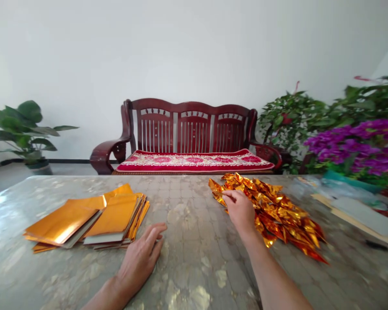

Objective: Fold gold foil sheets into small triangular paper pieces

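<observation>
My right hand (pixel 241 212) is at the left end of a heap of folded gold foil paper pieces (pixel 283 213). Its thumb and fingertips are pinched on one folded foil paper piece (pixel 216 190), partly hidden behind the fingers. My left hand (pixel 142 255) lies on the tabletop with loosely bent fingers and holds nothing. Just beyond it, to the left, are overlapping stacks of flat gold foil paper sheets (pixel 113 219), some showing grey undersides.
The table (pixel 187 267) has a glossy, patterned cover. At its right lie flat boards (pixel 365 215), clear plastic and a dark pen-like object (pixel 377 245), near purple flowers (pixel 358 144). A wooden bench (pixel 190 103) stands beyond, with a potted plant (pixel 29 129) to the left.
</observation>
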Available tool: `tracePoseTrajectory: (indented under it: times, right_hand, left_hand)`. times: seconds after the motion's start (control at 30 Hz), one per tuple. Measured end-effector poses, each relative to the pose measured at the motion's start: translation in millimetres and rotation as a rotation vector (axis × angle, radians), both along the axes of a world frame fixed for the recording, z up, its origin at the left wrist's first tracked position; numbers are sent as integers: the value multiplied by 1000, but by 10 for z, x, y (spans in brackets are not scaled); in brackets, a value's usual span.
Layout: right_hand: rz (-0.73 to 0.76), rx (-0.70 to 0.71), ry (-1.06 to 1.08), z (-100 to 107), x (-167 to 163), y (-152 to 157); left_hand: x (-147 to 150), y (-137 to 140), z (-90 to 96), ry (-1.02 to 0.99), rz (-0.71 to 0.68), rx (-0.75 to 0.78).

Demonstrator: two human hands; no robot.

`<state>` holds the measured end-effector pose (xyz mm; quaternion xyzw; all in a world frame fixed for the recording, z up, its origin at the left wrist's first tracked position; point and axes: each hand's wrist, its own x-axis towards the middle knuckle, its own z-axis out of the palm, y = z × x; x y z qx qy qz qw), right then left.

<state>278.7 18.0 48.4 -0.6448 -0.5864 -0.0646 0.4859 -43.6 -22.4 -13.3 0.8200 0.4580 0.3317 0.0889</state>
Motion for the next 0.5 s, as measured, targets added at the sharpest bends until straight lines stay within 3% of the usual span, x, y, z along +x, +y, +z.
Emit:
tracePoseTrajectory:
  times: [0.17, 0.27, 0.5]
  right_hand:
    - [-323, -125, 68, 227, 571, 13]
    - [-467, -160, 4, 341, 922, 19]
    - [-577, -384, -253, 497, 1422, 72]
  left_hand:
    - [-2, 15, -19, 75, -55, 61]
    - [-14, 21, -34, 105, -70, 59]
    - [-26, 0, -14, 133, -89, 18]
